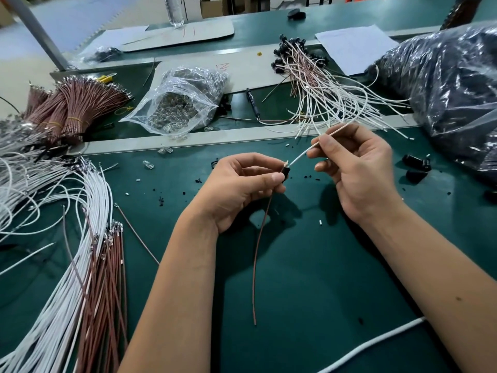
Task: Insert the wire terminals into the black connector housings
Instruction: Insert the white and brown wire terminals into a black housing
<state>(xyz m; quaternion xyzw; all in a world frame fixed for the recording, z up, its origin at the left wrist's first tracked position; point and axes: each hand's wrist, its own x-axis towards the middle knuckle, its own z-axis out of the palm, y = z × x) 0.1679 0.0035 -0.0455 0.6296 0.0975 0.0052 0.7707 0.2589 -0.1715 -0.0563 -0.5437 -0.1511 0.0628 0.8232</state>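
Now black housing (pixel 285 172) small, brown wire (pixel 258 254) dangling, white wire (pixel 301 156) entering.

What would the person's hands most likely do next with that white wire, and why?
Probably push the white wire a little further into the black connector housing. The right hand pinches the wire just behind its metal terminal, which sits at the housing's mouth, seemingly not fully in. The left hand holds the housing, and a brown wire already hangs from it.
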